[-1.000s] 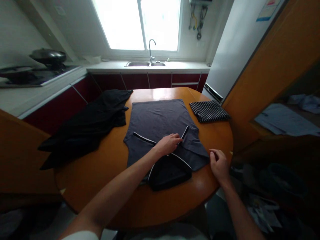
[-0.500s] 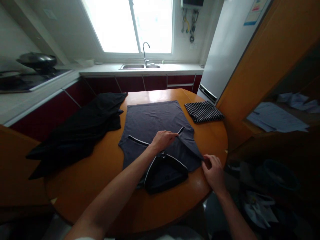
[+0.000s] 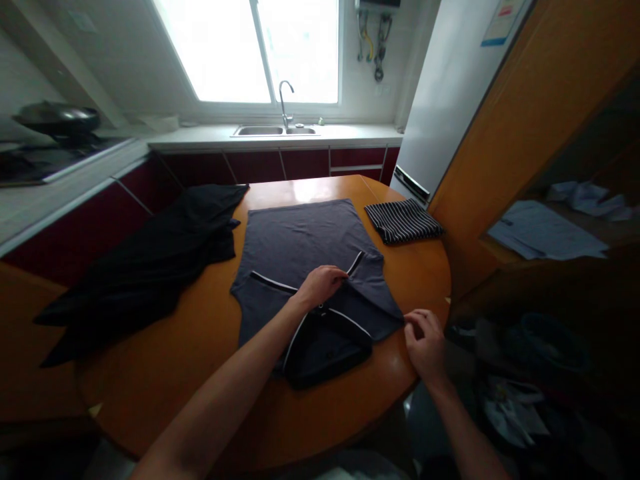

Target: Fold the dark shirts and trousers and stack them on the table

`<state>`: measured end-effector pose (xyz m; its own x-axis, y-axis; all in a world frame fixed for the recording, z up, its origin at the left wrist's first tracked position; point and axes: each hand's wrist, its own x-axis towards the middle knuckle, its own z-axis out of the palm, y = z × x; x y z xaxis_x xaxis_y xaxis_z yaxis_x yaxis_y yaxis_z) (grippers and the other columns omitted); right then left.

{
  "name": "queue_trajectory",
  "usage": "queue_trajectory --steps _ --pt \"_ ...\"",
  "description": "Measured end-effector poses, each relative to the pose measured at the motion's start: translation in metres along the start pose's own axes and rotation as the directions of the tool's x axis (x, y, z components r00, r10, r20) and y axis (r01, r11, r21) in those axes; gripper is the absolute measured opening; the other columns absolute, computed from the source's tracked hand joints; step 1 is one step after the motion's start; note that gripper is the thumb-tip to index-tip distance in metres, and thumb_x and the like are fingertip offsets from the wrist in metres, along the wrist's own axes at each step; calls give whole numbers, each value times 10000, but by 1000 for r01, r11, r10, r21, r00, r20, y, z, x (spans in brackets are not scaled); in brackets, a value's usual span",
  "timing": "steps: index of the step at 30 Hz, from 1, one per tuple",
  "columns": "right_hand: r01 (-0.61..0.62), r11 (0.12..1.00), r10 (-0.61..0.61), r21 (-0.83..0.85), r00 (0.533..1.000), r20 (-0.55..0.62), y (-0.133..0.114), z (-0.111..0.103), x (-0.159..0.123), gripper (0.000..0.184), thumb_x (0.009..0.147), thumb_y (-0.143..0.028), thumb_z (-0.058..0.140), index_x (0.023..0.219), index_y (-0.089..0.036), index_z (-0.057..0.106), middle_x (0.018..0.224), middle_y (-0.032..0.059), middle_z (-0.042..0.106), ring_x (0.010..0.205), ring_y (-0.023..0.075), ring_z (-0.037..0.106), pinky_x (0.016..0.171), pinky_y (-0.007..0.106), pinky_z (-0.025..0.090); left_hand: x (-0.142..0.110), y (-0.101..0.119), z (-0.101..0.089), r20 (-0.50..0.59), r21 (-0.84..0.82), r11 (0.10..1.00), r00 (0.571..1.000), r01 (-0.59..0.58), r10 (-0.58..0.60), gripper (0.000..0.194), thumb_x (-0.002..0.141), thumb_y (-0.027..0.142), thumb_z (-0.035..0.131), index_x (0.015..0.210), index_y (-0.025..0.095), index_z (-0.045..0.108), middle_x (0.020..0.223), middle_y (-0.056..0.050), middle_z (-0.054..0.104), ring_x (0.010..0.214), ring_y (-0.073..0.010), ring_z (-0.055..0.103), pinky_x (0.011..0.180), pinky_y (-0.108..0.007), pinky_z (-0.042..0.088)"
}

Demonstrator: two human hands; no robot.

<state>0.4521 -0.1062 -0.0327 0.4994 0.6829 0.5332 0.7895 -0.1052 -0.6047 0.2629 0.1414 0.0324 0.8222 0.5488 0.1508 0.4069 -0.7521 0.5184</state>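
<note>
Right hand (image 3: 427, 343) has come in to the corner of the grey garment (image 3: 300, 233); a second ago its fingertips sat just off the cloth, beside the table edge. Left hand (image 3: 317, 285) keeps near the same dark, white-edged strip (image 3: 274, 283). View has swung too, everything sliding left with it.

Grip: left fingertips pinch cloth at the strip's right-hand arm. Right thumb and forefinger close on the outer corner; how firmly, I cannot tell. A shallow ridge runs between my two holds.

Position: garment lies spread on the wooden table (image 3: 200, 373), between the black cloth (image 3: 150, 253) on my left and the striped cloth (image 3: 405, 221) on my right. Its dark, pale-edged part (image 3: 327, 350) sits nearest me, bunched under the crossing of the strips.

Handling, by judgement: light, soft, limp, nothing fragile. Thin enough to wrinkle under a careless drag, and the smooth tabletop probably lets it skate. Edged strip looks a touch firmer than the plain panel, so a good place to pinch. Corners and seams best for the other hand; mid-panel holds would only gather creases. Both holds apart, light tension, low lift.
</note>
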Motion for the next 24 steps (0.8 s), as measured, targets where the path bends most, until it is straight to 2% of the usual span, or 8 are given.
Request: queue_trajectory --steps 2,5,7,10,13,17,20,24 --pt "-41 999 41 -5 998 -37 -1 0 0 179 923 -192 485 964 -211 658 968 87 652 963 258 596 893 417 484 9 2 0 5 -160 974 987 160 -161 358 925 148 499 1216 204 699 915 -26 764 839 -157 709 842 -247 531" --pt "-66 997 66 -31 998 -21 -2 -1 1 275 914 -151 428 1019 -203 677 990 98 673 980 268 602 906 437 483 25 5 1 131 -389 807 894 444 -429 358 991 270 472 1303 154 603 803 -27 737 665 -146 684 653 -231 532" --pt "-48 999 48 -26 999 21 -2 -2 1 320 883 -119 426 1008 -209 707 1005 97 678 991 268 602 903 436 490 33 7 1 240 -433 729 847 530 -474 372 961 337 566 1261 120 609 763 -30 714 619 -145 660 576 -221 504" --pt "-28 1000 28 -13 998 59 0 -3 1 349 862 -101 442 967 -227 750 989 91 679 975 264 598 889 435 501 39 9 1 294 -452 734 861 507 -414 465 821 254 734 1249 120 610 739 -1 684 610 -129 635 547 -196 476" --pt "-24 1000 24 -4 999 49 0 -3 0 360 871 -102 449 969 -232 770 979 90 676 959 261 593 872 436 508 40 8 0 246 -427 772 882 471 -402 499 774 167 717 1261 138 611 759 12 675 610 -119 623 553 -194 478" --pt "-1 1000 2 -12 998 68 -2 -3 0 345 872 -101 476 953 -236 783 976 86 678 950 257 587 866 431 506 42 3 -4 229 -152 907 907 393 -355 502 718 112 694 1217 157 657 798 6 694 668 -142 645 566 -203 461" --pt "11 1000 -10 -21 997 70 -5 -4 1 371 876 -89 470 1013 -235 782 1006 90 672 968 256 583 877 436 500 52 0 -4 243 13 945 916 327 -320 488 762 183 705 1247 159 655 875 -24 725 762 -176 681 641 -219 493" --pt "36 998 -30 -50 993 114 -5 -5 2 359 870 -100 499 1006 -261 790 1013 82 682 975 258 581 880 442 492 86 -5 3 97 97 963 960 253 -262 483 903 316 625 1339 110 605 1137 -133 695 1062 -247 653 934 -287 489"
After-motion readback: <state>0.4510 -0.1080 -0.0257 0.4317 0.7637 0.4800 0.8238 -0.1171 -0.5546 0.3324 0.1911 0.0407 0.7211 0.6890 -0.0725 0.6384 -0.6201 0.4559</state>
